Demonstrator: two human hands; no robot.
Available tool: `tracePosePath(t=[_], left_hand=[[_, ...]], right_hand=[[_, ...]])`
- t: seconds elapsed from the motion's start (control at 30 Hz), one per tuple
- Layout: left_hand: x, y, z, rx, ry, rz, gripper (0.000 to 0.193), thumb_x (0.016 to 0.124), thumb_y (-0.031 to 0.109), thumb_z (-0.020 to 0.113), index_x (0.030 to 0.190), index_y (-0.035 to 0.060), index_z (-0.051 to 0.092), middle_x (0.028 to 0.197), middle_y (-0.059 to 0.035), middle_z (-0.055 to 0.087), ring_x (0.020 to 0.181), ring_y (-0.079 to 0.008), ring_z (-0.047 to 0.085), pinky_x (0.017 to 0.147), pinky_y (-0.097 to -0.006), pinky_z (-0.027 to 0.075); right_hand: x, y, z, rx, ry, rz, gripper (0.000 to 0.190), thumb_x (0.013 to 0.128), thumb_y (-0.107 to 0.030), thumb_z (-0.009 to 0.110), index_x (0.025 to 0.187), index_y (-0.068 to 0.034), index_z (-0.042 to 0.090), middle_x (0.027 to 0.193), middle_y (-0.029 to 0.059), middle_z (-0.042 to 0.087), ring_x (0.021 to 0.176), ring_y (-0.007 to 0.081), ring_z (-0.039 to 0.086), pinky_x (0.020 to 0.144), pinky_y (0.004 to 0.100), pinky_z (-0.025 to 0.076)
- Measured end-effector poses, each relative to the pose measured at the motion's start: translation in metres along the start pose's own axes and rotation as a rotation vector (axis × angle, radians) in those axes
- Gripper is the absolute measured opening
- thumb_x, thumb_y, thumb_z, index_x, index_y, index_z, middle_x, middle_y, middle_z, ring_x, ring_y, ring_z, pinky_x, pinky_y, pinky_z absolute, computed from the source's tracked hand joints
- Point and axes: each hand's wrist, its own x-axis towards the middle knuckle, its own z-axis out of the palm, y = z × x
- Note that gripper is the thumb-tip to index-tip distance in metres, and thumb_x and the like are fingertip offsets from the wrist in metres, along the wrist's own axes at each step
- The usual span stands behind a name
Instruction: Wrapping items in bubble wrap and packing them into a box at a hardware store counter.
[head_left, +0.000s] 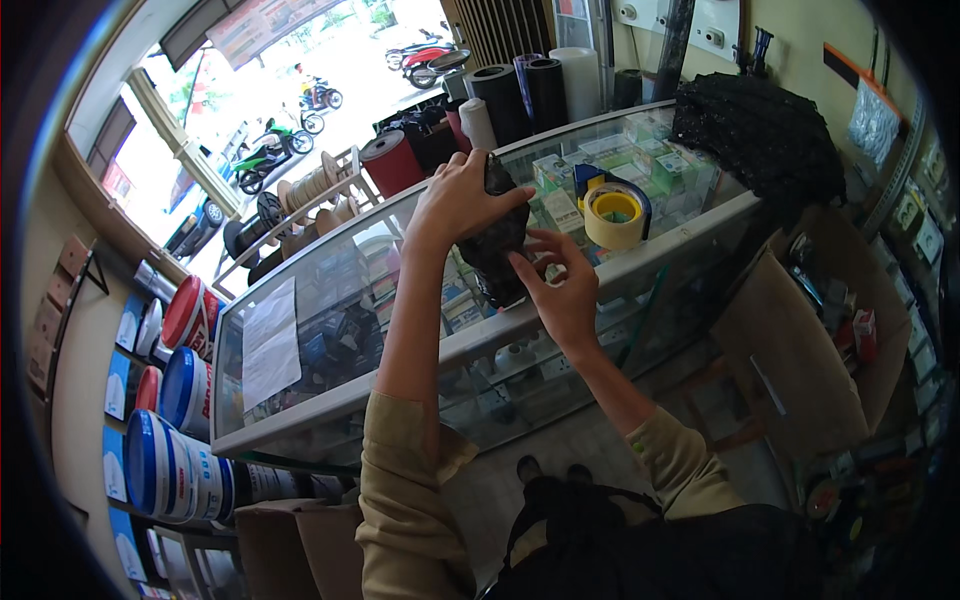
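Note:
A bundle wrapped in black plastic (495, 259) stands on the glass-topped display counter (330, 315). My left hand (465, 199) grips its upper part, the fingers over the far side and the thumb across the top. Lower down, the thumb and fingertips of my right hand (562, 289) are at the bundle's right side; whether they pinch the plastic is unclear. To the right of the bundle, a tape dispenser (589, 180) with a blue and yellow body lies on the glass, carrying a roll of tape (615, 225). What the wrapping holds is hidden.
Crumpled black plastic (757, 142) covers the counter's right end. An open cardboard box (795, 360) with small goods stands at the right. A paper sheet (271, 341) lies at the counter's left. Paint buckets (176, 469) line the left side; rolls of material (495, 97) stand behind the counter.

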Motion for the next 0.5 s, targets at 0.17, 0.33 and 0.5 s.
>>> tracePosePath(t=[0.17, 0.33, 0.5], left_hand=[[-0.001, 0.001, -0.001, 0.003, 0.000, 0.013, 0.078, 0.069, 0.065, 0.064, 0.110, -0.0009, 0.054, 0.104, -0.0212, 0.058, 0.100, -0.0354, 0.057, 0.086, -0.0429, 0.045], [-0.002, 0.002, 0.000, -0.001, -0.002, -0.007, 0.081, 0.068, 0.064, 0.065, 0.115, -0.0003, 0.053, 0.105, -0.0208, 0.058, 0.102, -0.0350, 0.056, 0.088, -0.0427, 0.044], [0.000, 0.002, -0.002, 0.012, -0.014, -0.002, 0.083, 0.067, 0.064, 0.066, 0.118, 0.0002, 0.053, 0.109, -0.0214, 0.057, 0.105, -0.0354, 0.055, 0.090, -0.0425, 0.044]], right_hand=[[0.010, 0.008, 0.004, -0.106, 0.031, -0.196, 0.027, 0.076, -0.017, 0.075, 0.097, -0.004, 0.065, 0.087, 0.0047, 0.062, 0.072, 0.0105, 0.056, 0.053, 0.0251, 0.044], [0.018, 0.008, 0.000, -0.129, -0.042, -0.133, 0.023, 0.077, -0.019, 0.075, 0.091, -0.004, 0.065, 0.083, 0.0037, 0.062, 0.063, 0.0106, 0.055, 0.053, 0.0244, 0.042], [0.019, 0.008, -0.002, -0.015, -0.140, -0.014, 0.021, 0.080, -0.020, 0.072, 0.088, -0.003, 0.064, 0.077, 0.0033, 0.063, 0.060, 0.0098, 0.056, 0.055, 0.0238, 0.044]])
